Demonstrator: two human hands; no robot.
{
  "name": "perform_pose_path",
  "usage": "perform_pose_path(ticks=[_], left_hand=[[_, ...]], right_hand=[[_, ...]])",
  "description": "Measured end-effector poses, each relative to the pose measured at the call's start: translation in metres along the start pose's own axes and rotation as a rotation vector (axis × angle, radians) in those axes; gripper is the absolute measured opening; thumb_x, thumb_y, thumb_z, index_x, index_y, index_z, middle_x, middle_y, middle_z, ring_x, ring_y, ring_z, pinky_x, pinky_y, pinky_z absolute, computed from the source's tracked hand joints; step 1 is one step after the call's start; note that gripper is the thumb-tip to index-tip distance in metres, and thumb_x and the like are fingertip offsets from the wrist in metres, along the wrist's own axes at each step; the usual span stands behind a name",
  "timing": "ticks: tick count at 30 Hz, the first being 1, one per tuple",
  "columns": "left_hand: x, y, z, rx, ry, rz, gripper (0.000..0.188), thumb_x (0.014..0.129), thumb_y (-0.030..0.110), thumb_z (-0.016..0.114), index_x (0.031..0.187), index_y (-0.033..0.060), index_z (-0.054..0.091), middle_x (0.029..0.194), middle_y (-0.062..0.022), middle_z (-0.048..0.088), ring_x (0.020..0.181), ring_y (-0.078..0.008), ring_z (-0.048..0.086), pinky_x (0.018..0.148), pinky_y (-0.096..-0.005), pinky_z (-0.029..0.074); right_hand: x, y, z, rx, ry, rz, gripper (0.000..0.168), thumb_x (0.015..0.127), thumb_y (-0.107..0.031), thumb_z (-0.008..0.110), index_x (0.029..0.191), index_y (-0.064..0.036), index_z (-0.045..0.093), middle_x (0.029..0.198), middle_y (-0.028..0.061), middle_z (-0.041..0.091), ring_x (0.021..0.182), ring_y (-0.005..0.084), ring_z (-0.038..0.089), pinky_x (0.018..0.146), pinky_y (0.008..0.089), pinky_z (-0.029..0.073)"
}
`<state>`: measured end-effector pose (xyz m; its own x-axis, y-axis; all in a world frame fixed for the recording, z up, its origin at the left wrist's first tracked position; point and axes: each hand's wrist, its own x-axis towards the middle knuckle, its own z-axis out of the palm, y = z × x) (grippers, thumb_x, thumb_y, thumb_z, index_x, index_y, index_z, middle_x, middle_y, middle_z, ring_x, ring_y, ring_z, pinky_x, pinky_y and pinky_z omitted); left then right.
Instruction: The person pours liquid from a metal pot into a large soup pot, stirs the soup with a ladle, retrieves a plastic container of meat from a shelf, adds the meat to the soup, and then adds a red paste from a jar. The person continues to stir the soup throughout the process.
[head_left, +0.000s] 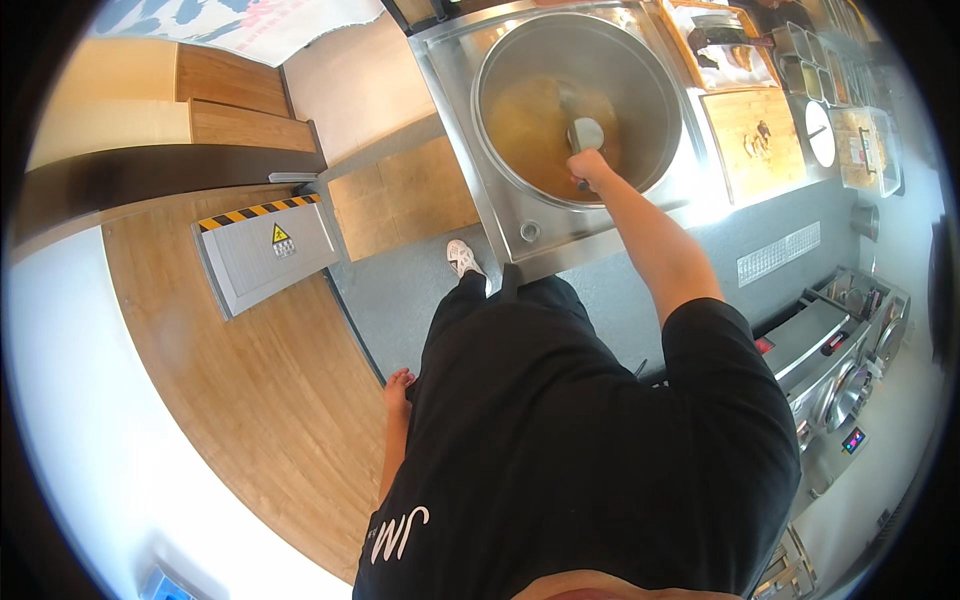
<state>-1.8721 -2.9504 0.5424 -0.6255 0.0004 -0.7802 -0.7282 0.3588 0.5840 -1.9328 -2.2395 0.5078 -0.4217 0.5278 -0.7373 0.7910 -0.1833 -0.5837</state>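
My right hand (589, 166) grips the handle of a metal ladle (588, 133) over a large round stainless-steel stockpot (670, 161). The ladle's round end is inside the pot, above or at the surface of a cloudy yellow-brown liquid (525, 124); I cannot tell how deep it sits. The pot is set into a steel counter unit (499, 214) right in front of me. Down at my side hangs my left hand (400, 384), with nothing seen in it and its fingers loosely apart.
Right of the pot lie a wooden cutting board (739, 161) with dark scraps, a tray (701, 71), a round white plate-like disc (820, 133) and a lidded clear container (866, 150). A low barrier (266, 251) with striped edging stands left. Steel cooking equipment (817, 337) lines the right.
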Motion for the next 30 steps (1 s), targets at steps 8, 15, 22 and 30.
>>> perform_pose_path(ticks=[8, 15, 22, 30], left_hand=[[-0.003, 0.029, 0.031, 0.165, -0.019, 0.002, 0.028, 0.092, 0.013, 0.059, 0.116, -0.0006, 0.063, 0.095, -0.009, 0.069, 0.084, -0.0172, 0.067, 0.077, -0.0284, 0.054], [0.048, 0.087, 0.045, 0.027, -0.069, -0.12, 0.025, 0.095, 0.012, 0.052, 0.117, 0.0027, 0.059, 0.09, -0.0063, 0.064, 0.076, -0.0159, 0.065, 0.062, -0.0261, 0.051], [0.072, 0.127, 0.057, 0.015, -0.109, -0.06, 0.025, 0.096, 0.013, 0.051, 0.117, 0.0032, 0.058, 0.092, -0.0054, 0.064, 0.077, -0.0149, 0.064, 0.06, -0.0252, 0.048], [0.108, 0.116, 0.056, 0.113, -0.203, -0.101, 0.024, 0.093, 0.012, 0.055, 0.115, 0.0048, 0.06, 0.089, -0.0046, 0.065, 0.072, -0.016, 0.066, 0.057, -0.0264, 0.05]], right_hand=[[-0.029, 0.002, 0.015, 0.303, -0.279, 0.113, 0.013, 0.088, -0.009, 0.062, 0.077, -0.002, 0.06, 0.063, 0.0066, 0.056, 0.049, 0.014, 0.051, 0.042, 0.029, 0.037], [-0.087, 0.032, -0.03, 0.756, -0.48, 0.357, 0.01, 0.096, -0.012, 0.056, 0.089, -0.006, 0.057, 0.062, -0.0066, 0.049, 0.046, 0.0011, 0.043, 0.039, 0.0186, 0.033], [-0.2, 0.067, -0.093, 0.795, -0.398, 0.321, 0.011, 0.097, -0.015, 0.055, 0.09, -0.006, 0.056, 0.065, -0.0057, 0.051, 0.045, 0.0013, 0.044, 0.038, 0.0186, 0.031], [-0.246, 0.054, -0.122, -0.119, 0.038, 0.032, 0.017, 0.086, -0.012, 0.059, 0.098, 0.0, 0.061, 0.07, 0.0083, 0.059, 0.053, 0.0187, 0.058, 0.048, 0.0346, 0.046]])
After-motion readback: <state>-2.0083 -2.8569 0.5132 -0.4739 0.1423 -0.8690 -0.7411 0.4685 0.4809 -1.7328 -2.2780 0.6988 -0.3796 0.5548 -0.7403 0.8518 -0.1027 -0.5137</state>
